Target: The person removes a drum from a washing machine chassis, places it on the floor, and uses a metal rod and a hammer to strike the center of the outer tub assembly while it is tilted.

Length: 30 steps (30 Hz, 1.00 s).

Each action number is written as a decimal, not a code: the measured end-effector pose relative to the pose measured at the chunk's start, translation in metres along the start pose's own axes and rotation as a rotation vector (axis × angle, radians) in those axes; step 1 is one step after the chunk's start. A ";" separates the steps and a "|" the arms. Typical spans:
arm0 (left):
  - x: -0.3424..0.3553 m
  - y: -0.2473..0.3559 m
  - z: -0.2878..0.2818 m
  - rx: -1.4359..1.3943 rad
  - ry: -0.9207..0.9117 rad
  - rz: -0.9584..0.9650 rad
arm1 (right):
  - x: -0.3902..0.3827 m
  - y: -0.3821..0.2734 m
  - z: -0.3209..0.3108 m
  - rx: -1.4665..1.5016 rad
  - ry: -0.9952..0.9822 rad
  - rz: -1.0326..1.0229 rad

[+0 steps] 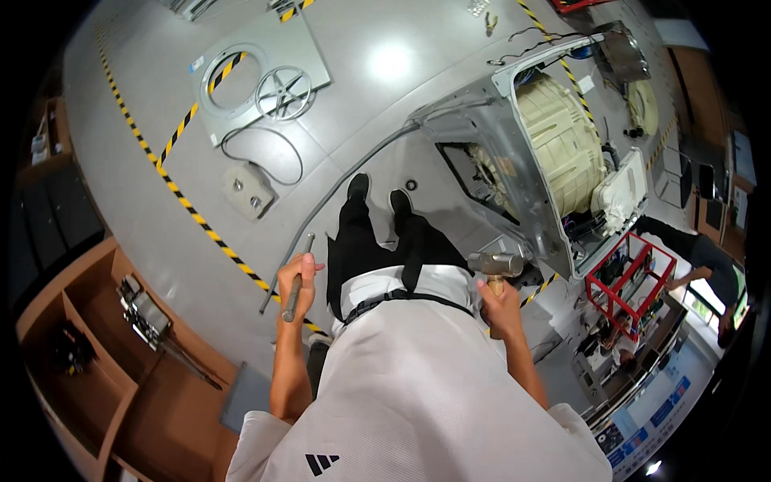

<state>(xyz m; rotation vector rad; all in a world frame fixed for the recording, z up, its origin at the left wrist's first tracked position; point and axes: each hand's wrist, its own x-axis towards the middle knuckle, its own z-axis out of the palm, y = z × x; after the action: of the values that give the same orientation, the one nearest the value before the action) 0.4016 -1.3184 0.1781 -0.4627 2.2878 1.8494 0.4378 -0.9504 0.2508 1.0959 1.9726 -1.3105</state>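
Note:
My left hand (pixel 303 277) is closed around a short metal rod (pixel 291 307), which sticks out at both ends of the fist. In my right hand (pixel 503 312) is a hammer (pixel 498 263), gripped by its wooden handle close under the metal head. Both hands are raised at either side of my waist, apart from each other. The right one is nearer to an opened washing machine (pixel 522 173); its cream plastic tub (pixel 558 140) shows inside the grey metal casing. Neither tool touches the machine.
On the floor lie a grey front panel (pixel 309 60) with a round opening, a spoked pulley wheel (pixel 283 92) and a pale block (pixel 247 191). A grey hose (pixel 321 201) curves past my feet. Brown shelving (pixel 152 361) stands left; a red frame (pixel 630 277) and another person (pixel 703 261) are right.

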 end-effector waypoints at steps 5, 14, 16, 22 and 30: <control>0.052 0.000 -0.027 0.048 -0.055 0.086 | -0.028 -0.011 0.040 0.065 0.083 0.109; 0.095 -0.001 -0.055 0.114 -0.311 -0.035 | -0.053 -0.001 0.088 0.128 0.192 0.142; 0.105 0.002 -0.056 0.141 -0.341 -0.015 | -0.056 -0.001 0.095 0.150 0.222 0.135; 0.127 -0.001 -0.052 0.167 -0.412 -0.001 | -0.068 -0.003 0.107 0.152 0.286 0.142; 0.151 0.001 -0.029 0.161 -0.537 -0.003 | -0.095 0.013 0.121 0.511 0.291 0.379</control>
<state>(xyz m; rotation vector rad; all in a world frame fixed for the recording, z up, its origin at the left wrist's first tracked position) 0.2617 -1.3672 0.1374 0.0547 2.0309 1.5297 0.4987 -1.0905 0.2707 1.8902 1.5272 -1.5420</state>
